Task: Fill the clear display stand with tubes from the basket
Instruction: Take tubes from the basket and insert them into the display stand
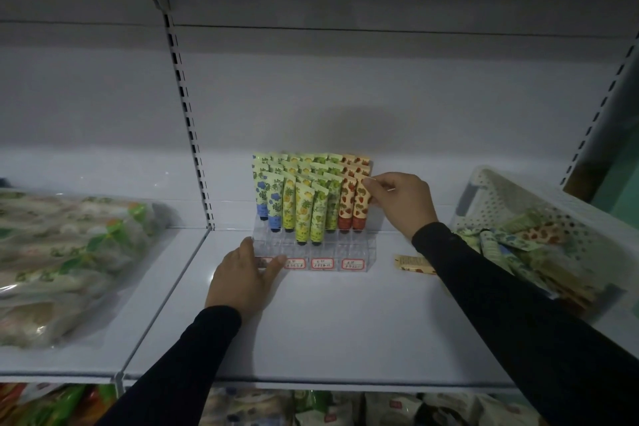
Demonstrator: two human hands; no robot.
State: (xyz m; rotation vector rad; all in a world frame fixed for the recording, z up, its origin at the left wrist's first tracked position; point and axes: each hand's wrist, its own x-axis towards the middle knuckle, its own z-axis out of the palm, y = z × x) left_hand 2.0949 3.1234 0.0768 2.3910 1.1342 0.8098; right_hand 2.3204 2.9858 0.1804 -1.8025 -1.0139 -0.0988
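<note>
Head cam's pretty dim: the clear display stand (311, 252) sits mid-shelf (345, 322), label text unreadable. Left hand (243, 278) rests flat covering its front-left corner, right hand (401, 201) fingers pinch the rightmost strawberry tube (361, 204). The basket (539, 204) is cut off at right, tubes inside a blurry jumble.

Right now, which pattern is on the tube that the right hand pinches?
Red strawberries on a pale orange tube, with a red lower end, in the head view.
</note>
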